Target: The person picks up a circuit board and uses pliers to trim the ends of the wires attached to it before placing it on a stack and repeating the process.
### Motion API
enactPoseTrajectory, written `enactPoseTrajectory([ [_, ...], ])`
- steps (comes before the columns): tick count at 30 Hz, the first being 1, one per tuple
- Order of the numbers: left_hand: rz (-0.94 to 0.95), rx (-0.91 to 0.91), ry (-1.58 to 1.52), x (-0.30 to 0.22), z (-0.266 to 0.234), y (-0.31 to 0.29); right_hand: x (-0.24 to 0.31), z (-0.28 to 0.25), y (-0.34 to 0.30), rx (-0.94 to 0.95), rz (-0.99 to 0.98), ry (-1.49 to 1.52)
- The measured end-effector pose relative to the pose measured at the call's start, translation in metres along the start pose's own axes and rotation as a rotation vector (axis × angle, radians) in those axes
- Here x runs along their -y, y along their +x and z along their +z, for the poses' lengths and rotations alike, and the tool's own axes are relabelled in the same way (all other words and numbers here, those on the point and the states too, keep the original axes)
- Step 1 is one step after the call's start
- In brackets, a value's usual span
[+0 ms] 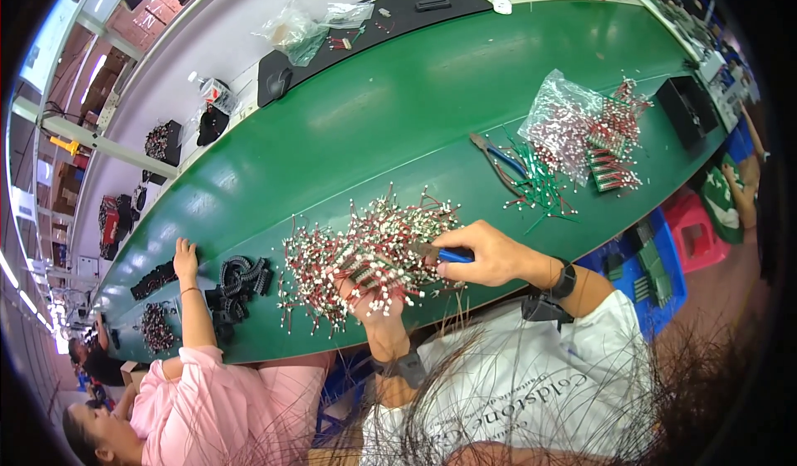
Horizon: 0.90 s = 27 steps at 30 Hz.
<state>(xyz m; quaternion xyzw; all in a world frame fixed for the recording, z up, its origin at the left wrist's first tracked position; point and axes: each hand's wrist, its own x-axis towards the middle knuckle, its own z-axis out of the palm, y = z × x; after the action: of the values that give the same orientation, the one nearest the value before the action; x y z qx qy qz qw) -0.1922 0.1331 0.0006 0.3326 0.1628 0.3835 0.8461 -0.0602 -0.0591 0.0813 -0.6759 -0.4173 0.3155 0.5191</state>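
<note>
A heap of red and white wired parts with white tips (365, 246) lies on the green table (398, 109) before me. My left hand (374, 304) is closed on a bunch of these wires, which hide its fingers. My right hand (486, 254) grips a blue-handled tool (452, 256) whose tip reaches into the bunch held by the left hand. Both wrists wear dark bands.
Blue-handled pliers (498, 161), green wires (540, 188) and a clear bag of red-white parts (573, 126) lie to the right. A black box (687, 109) stands at the far right. A person in pink (207, 400) reaches to black parts (237, 283) on the left.
</note>
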Motion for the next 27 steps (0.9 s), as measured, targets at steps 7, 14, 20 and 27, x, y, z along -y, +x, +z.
enactPoseTrajectory([
  [7, -0.063, 0.118, 0.096, -0.012, 0.029, -0.009, 0.003, -0.006, -0.01, -0.123, -0.198, -0.372],
  [14, -0.112, 0.091, -0.127, -0.019, 0.03, -0.011, 0.012, -0.005, -0.008, -0.125, -0.195, -0.442],
  [20, 0.035, 0.145, -0.098, -0.013, 0.026, -0.01, 0.009, -0.005, -0.007, -0.132, -0.197, -0.483],
  [27, 0.14, -0.027, 0.213, -0.008, 0.053, -0.019, -0.001, 0.004, -0.01, -0.251, -0.189, -0.738],
])
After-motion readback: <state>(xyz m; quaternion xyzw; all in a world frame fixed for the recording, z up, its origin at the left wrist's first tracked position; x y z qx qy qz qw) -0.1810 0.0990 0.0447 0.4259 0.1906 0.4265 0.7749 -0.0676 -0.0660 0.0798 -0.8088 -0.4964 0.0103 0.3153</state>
